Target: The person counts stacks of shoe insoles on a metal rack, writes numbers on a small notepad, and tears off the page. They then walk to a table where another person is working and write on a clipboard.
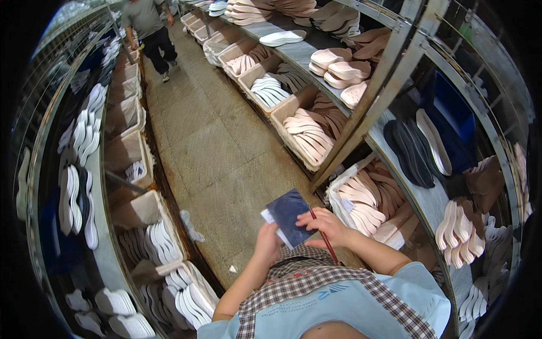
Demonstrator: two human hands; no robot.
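In front of my waist I have a dark blue notebook, with white paper edges showing along its left side. My left hand grips it by the lower left edge. Between the fingers of my right hand is a slim red pen, slanting down toward my apron. The fingertips of that hand also rest on the notebook's right part. What is on the pages is hidden from this view.
Shelves with shoe soles line both sides of the aisle. Low bins of pink soles and white soles stand on the right, more bins on the left. A metal post rises at right. Another person is farther up the aisle.
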